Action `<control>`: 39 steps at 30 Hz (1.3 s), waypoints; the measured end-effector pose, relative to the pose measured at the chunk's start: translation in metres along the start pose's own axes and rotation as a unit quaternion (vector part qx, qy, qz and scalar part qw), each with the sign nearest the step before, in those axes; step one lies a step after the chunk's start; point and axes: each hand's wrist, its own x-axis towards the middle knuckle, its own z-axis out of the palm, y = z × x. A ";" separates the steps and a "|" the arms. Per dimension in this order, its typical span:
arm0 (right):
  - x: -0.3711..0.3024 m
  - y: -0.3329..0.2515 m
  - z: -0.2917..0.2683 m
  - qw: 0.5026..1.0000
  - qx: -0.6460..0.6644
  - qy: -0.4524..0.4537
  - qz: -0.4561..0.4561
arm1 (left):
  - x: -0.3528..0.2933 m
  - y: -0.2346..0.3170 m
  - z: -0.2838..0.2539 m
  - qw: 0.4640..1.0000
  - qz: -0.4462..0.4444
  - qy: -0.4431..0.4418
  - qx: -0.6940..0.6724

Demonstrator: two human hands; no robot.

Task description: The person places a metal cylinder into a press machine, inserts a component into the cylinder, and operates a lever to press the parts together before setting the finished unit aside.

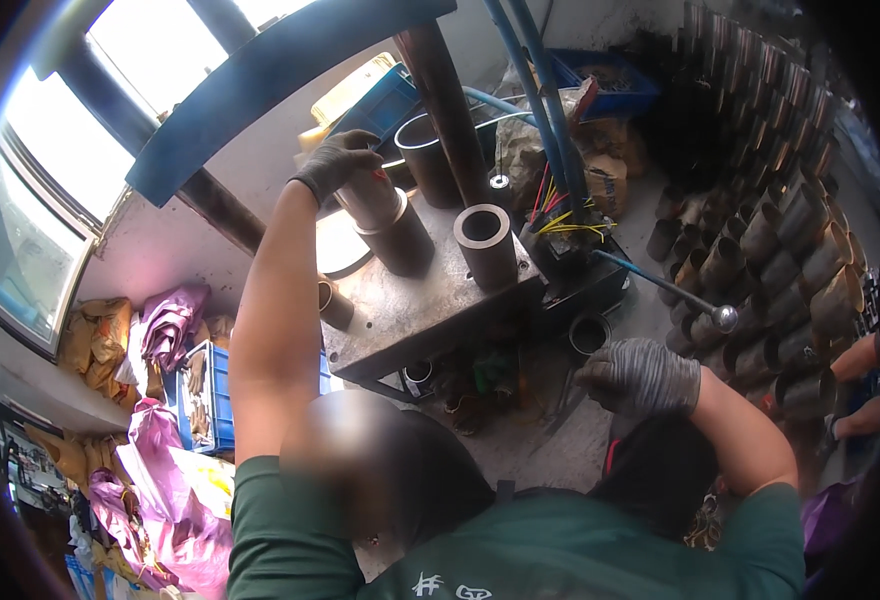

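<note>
My left hand (338, 165), in a dark grey work glove, is closed around the upper end of a bright metal cylinder (368, 200). That cylinder stands upright at the mouth of a dark steel sleeve (400, 243) on the metal press table (390, 318). On the same table, another thick-walled steel sleeve (487, 258) stands to the right and a wider dark tube (430, 165) behind. A shorter tube (335, 305) is at the left edge. My right hand (642, 378), gloved too, is held curled in front of the table; what its fingers hold, if anything, is hidden.
A blue press frame (280, 85) arches overhead on dark columns. A blue lever with a ball knob (725, 318) sticks out right, beside yellow wires (572, 225). Many steel tubes (760, 290) are stacked at right, near another person's arms (860, 358). A blue crate (222, 395) stands left.
</note>
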 end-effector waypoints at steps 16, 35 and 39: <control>0.006 -0.018 -0.107 0.862 -0.359 0.350 0.071 | -0.070 0.028 0.090 0.771 0.299 0.545 0.136; 0.090 0.057 -0.190 0.832 -0.329 0.341 0.289 | -0.094 0.045 0.286 0.896 0.062 0.349 -0.269; 0.080 0.038 -0.184 0.827 -0.367 0.317 0.285 | -0.128 0.038 0.281 0.876 0.003 0.352 -0.329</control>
